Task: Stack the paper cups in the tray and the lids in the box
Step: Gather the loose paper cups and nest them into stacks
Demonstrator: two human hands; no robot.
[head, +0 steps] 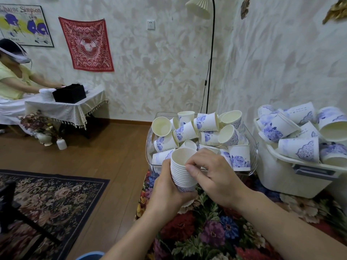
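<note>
A nested stack of white paper cups [183,170] with blue flower print is held upright in front of the tray. My left hand [165,186] wraps around the lower part of the stack. My right hand [212,175] pinches the rim of the top cup with thumb and fingers. Behind them a clear plastic tray [252,147] holds several loose cups [206,128] lying on their sides and a few upright. At the right a white box [287,177] is heaped with more of the same cups [300,132]. No lids are visible near me.
The tray and box stand on a table with a flowered cloth [216,231]. A floor lamp [210,59] rises behind the tray. At the far left another person [13,79] works at a small table with a black box [69,93]. A patterned rug [47,203] covers the floor.
</note>
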